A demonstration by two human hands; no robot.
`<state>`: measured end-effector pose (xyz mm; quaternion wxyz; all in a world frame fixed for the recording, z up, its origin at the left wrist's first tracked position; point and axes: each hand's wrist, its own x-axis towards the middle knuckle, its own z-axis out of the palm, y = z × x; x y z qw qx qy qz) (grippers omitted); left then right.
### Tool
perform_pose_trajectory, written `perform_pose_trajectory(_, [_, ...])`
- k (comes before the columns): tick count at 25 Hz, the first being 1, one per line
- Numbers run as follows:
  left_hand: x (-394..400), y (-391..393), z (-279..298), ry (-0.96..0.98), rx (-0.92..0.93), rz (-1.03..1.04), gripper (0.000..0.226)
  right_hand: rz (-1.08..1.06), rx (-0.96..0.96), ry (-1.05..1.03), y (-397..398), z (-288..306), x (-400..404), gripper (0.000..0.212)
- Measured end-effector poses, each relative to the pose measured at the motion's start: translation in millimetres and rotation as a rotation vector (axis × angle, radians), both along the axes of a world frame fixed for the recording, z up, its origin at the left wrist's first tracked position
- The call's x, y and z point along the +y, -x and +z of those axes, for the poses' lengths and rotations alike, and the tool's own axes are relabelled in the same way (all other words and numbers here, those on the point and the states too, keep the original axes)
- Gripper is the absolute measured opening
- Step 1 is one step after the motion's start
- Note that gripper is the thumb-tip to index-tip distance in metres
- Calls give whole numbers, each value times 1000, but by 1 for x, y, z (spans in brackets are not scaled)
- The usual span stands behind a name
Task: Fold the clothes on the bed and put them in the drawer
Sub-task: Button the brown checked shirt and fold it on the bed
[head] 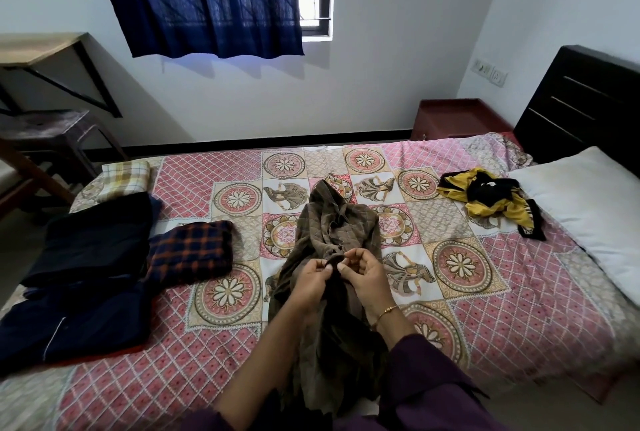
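Note:
A crumpled brown checked garment [332,222] lies down the middle of the patterned bed [485,309], its near end hanging over the front edge. My left hand [310,280] and my right hand [363,273] both pinch a bunched part of its cloth, close together. On the left lie folded pieces: an orange-and-navy checked one [192,250], a black one [97,236], a navy one with a white line [76,319] and a pale plaid one [124,176]. An unfolded yellow-and-black garment [491,200] lies at the right.
A white pillow [588,209] and dark headboard [581,101] are at the right. A reddish bedside cabinet [457,119] stands by the far wall. A wooden desk [41,49] and a chair [45,132] are at the left. A blue curtain [207,1] covers the window.

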<state>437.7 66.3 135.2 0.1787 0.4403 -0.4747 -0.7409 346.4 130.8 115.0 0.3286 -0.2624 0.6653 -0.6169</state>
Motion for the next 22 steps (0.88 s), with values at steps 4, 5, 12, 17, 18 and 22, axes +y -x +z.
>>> perform_pose_trajectory(4, [-7, -8, -8, -116, 187, 140, 16, 239, 94, -107, -7, -9, 13, 21])
perform_pose_trajectory(5, [-7, -10, -10, -137, 234, 143, 17, 272, 76, -119, -8, -13, 16, 21])
perform_pose_trajectory(12, [6, -17, -21, -107, 253, 82, 26, 170, -4, -116, -19, -21, 23, 15])
perform_pose_trajectory(17, [17, -26, -34, 289, -112, 3, 13, 176, -292, -67, -28, -17, 30, 23])
perform_pose_trajectory(18, [22, -29, -37, 390, -199, 9, 19, 151, -370, -55, -29, -13, 33, 23])
perform_pose_trajectory(22, [48, -40, -39, 544, -347, 29, 27, 42, -611, -20, -36, -7, 43, 25])
